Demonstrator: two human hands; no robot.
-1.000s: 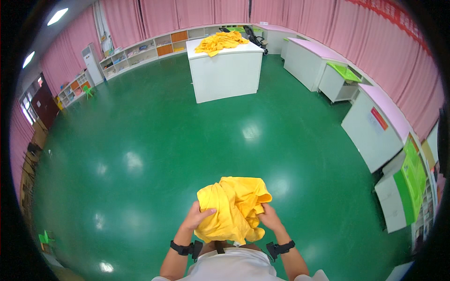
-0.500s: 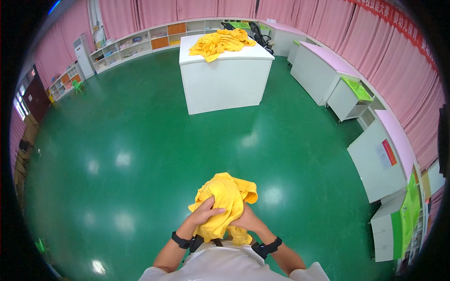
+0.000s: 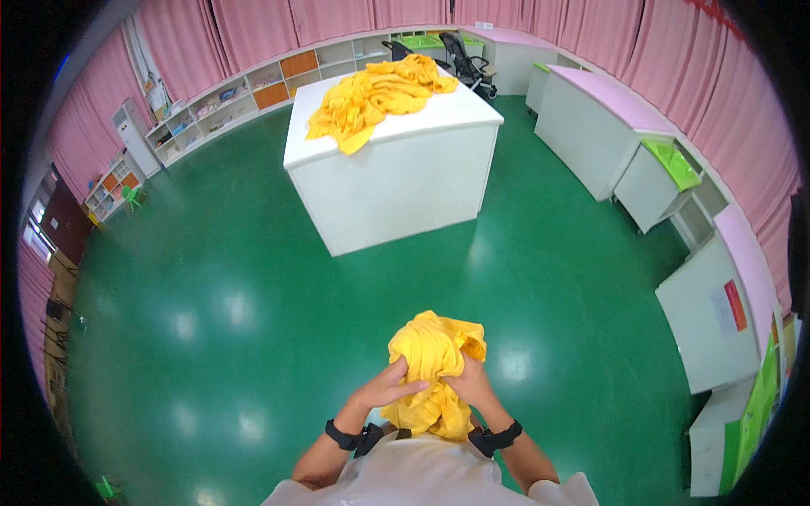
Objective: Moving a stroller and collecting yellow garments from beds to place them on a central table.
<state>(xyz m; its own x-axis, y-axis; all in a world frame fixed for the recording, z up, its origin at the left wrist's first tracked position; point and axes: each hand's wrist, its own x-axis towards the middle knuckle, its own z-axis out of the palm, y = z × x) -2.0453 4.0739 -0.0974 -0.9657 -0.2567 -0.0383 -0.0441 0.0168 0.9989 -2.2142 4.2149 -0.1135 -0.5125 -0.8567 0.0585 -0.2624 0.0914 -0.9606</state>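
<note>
A bunched yellow cloth (image 3: 430, 346), perhaps a garment, is held up in front of my body, its lower folds hanging toward my white shirt. My left hand (image 3: 390, 386) grips its left side, thumb laid across the front. On the right side my right hand (image 3: 471, 384) is closed on the folds, with some fingers hidden by the fabric. Ahead of me stands a white table (image 3: 396, 181) with solid sides. Crumpled on its top lies a heap of yellow cloth (image 3: 375, 97), one corner drooping at the near edge.
Green floor (image 3: 278, 337) lies between me and the table. White counters with pink tops (image 3: 603, 97) and a green-topped cart (image 3: 666, 164) curve along the right. Low shelves (image 3: 219, 105) line the back wall. A black stroller (image 3: 467, 63) stands behind the table.
The white table with its yellow heap appears nearer and larger. My hands and the bunched cloth have shifted slightly right in view; both hands still hold it.
</note>
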